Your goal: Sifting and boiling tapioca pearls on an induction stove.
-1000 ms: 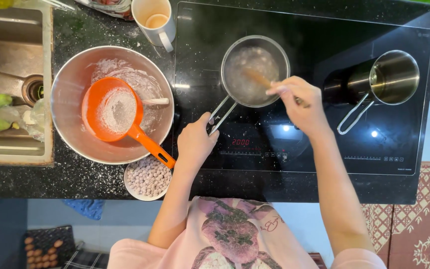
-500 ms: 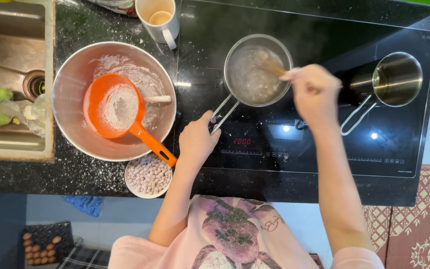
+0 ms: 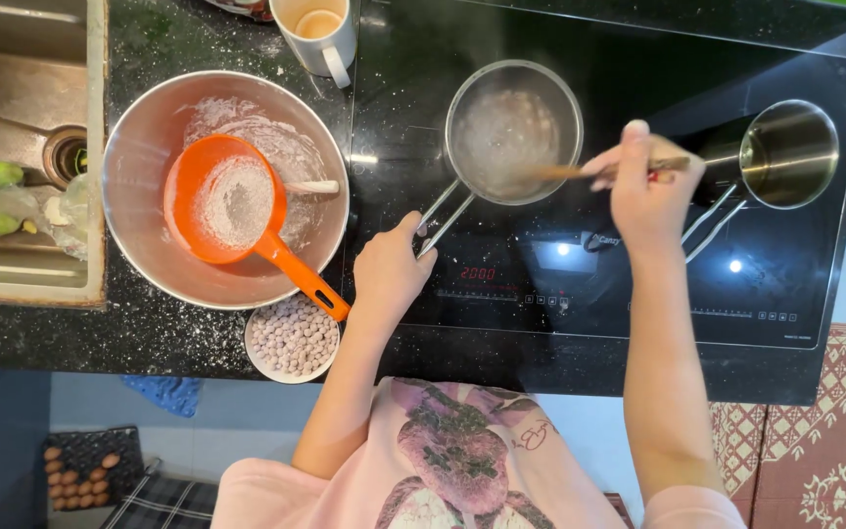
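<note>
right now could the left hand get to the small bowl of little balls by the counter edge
Probably yes: the left hand holds the saucepan handle, and the small bowl sits just beside it, with only the orange sieve handle close by.

Left of the glossy black cooktop (image 3: 540, 294) sits a silver steel bowl (image 3: 139, 245) dusted white, holding an orange sieve (image 3: 222, 201); just below it, a white dish (image 3: 293, 340) of pale grey-lilac pearls; on the cooktop, a steel saucepan (image 3: 513, 132) with cloudy water, stirred with a tan wooden spoon (image 3: 565, 170)

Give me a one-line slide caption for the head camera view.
Left hand steadies the saucepan handle while right hand stirs with a wooden utensil.
</note>
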